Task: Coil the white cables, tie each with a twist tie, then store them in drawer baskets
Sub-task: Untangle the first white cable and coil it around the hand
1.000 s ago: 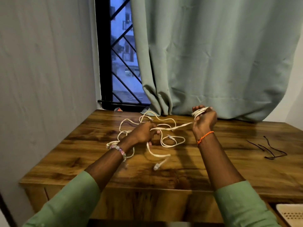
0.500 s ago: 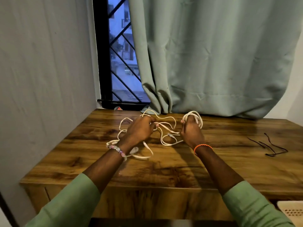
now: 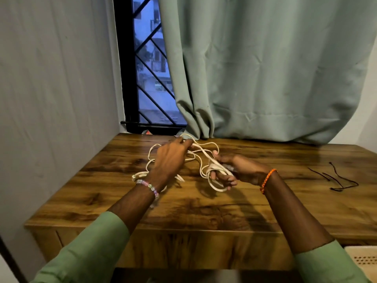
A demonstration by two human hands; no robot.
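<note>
Behind the left hand [image 3: 170, 160], white cables [image 3: 206, 158] partly hidden

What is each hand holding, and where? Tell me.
The right hand grips the coiled loops of a white cable; the left hand pinches its loose strand farther back.

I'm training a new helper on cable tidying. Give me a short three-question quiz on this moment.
1. True or false: the right hand holds loops of white cable.
2. Where do the dark twist ties lie? A) under the left hand B) on the table, to the right of both hands C) in the basket
3. Fill in: the left hand reaches into the loose cable toward the ____.

Key: 1 true; 2 B; 3 curtain.
</note>
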